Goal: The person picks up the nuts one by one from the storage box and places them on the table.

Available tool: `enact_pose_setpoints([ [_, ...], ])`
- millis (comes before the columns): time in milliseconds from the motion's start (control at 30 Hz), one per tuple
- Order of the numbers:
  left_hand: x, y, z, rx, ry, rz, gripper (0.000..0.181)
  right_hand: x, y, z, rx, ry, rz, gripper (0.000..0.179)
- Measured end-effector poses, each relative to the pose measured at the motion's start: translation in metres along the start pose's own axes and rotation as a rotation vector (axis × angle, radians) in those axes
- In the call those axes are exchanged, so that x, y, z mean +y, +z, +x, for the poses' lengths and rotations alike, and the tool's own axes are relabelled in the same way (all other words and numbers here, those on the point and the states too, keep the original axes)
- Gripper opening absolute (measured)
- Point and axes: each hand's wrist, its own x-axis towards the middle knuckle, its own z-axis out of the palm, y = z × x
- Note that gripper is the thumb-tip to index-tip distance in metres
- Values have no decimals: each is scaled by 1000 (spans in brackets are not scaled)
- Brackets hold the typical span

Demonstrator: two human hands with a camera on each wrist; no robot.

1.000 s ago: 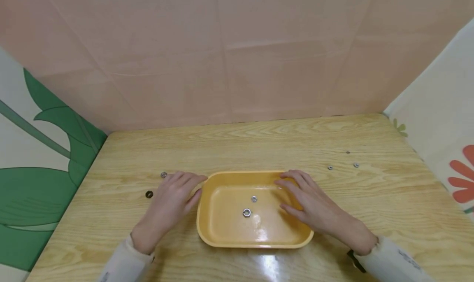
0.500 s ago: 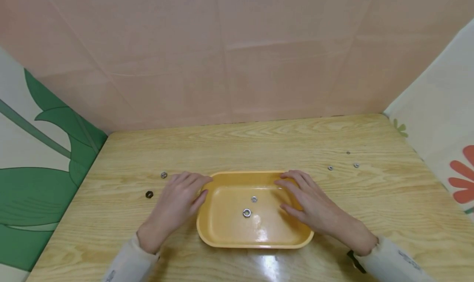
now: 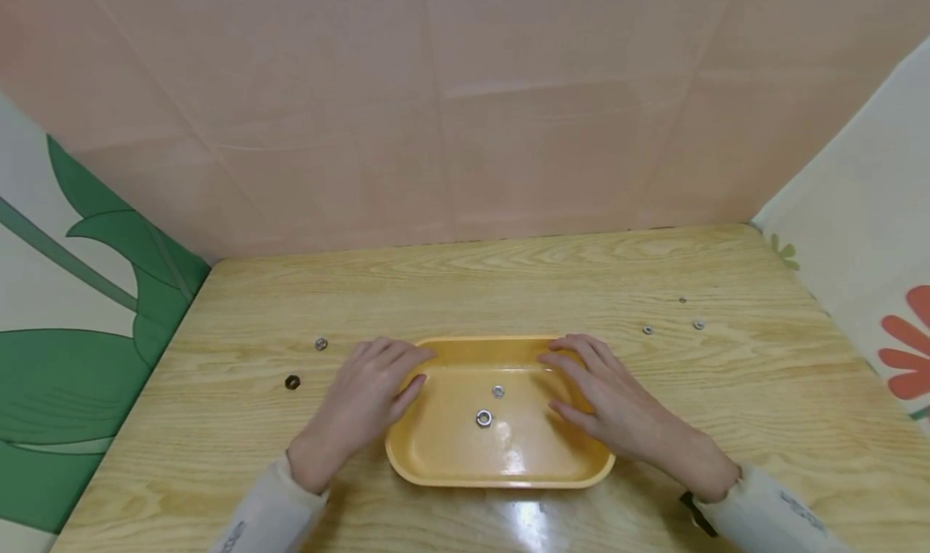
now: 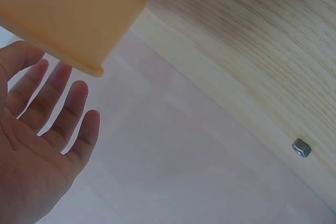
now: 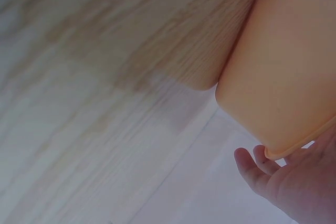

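Observation:
A yellow plastic tray (image 3: 501, 482) stands on the wooden table, two silver hex nuts inside: a larger one (image 3: 483, 418) and a smaller one (image 3: 498, 391). My left hand (image 3: 366, 395) hovers over the tray's left rim with fingers spread; in the left wrist view the fingers (image 4: 75, 100) are loosely extended below the rim and hold nothing. At the right rim is my right hand (image 3: 610, 395), fingers lightly bent over the far right corner and thumb above the inside. Its fingertips (image 5: 247, 161) show beside the tray's corner in the right wrist view.
Left of the tray lie a black nut (image 3: 292, 382) and a silver nut (image 3: 321, 344). Several small nuts, one of them silver (image 3: 698, 324), lie at the back right of the table (image 3: 450, 295). A pinkish cloth wall (image 3: 450, 133) closes off the back.
My left hand has moved rightward from beside the tray to over its left rim. My right hand, the tray and the nuts stay where they were.

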Motion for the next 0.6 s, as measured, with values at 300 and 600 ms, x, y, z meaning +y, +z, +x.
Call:
enact_pose_setpoints([
  [300,6,4,6,-21,17,-12,33,0,1,0,10,-8,-3,57],
  [600,11,8,13,-41,31,-24,32,0,1,1,13,-11,-6,57],
])
